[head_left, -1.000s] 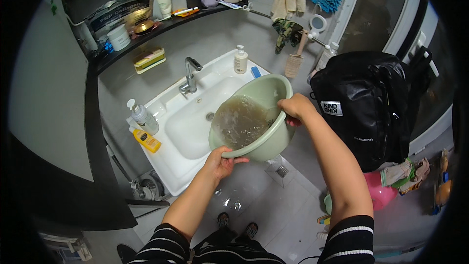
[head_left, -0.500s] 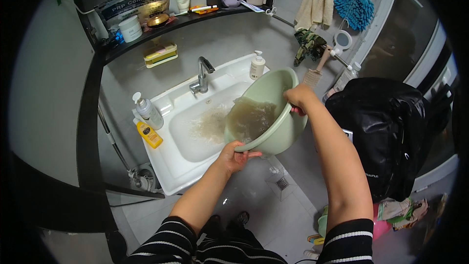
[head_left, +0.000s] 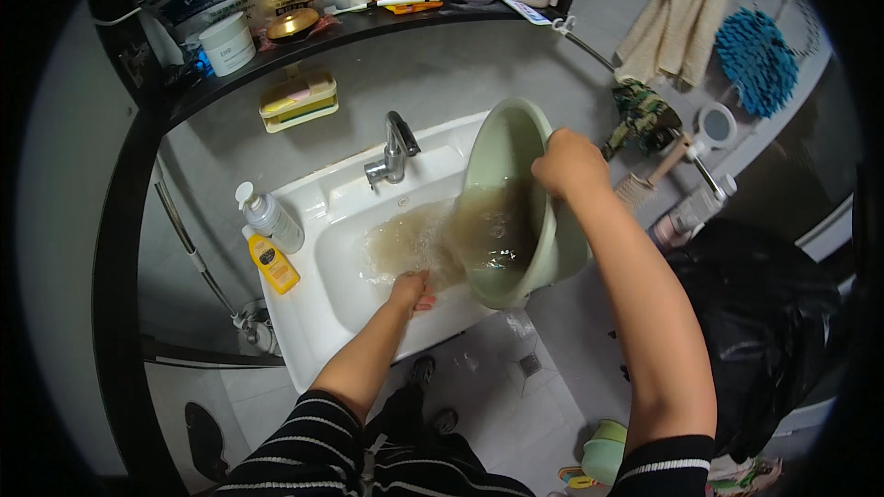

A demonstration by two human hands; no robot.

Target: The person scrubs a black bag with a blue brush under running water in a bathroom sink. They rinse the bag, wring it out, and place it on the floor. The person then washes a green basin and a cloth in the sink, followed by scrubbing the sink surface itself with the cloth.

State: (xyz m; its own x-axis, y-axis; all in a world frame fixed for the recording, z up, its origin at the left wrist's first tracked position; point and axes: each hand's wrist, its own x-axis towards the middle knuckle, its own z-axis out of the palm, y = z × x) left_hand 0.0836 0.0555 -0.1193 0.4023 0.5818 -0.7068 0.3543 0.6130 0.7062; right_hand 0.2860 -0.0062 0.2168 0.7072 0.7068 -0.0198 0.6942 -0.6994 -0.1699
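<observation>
A pale green wash basin is tipped to the left over the right edge of the white sink. Its rim is gripped by my right hand at the upper right side. Murky brownish water fills the low side of the basin and runs over into the sink, where a cloudy pool spreads. My left hand is down in the sink beside the flow, off the basin, its fingers loosely apart with nothing in them. Behind the pool rises the chrome faucet.
A white pump bottle and a yellow bottle stand on the sink's left edge. Above hangs a soap holder below a dark shelf with jars and cups. A black bag is at the right, near a floor drain.
My left hand has let go of the basin's lower rim and moved left into the sink. The basin is tipped more steeply, and more brown water lies in the sink.
</observation>
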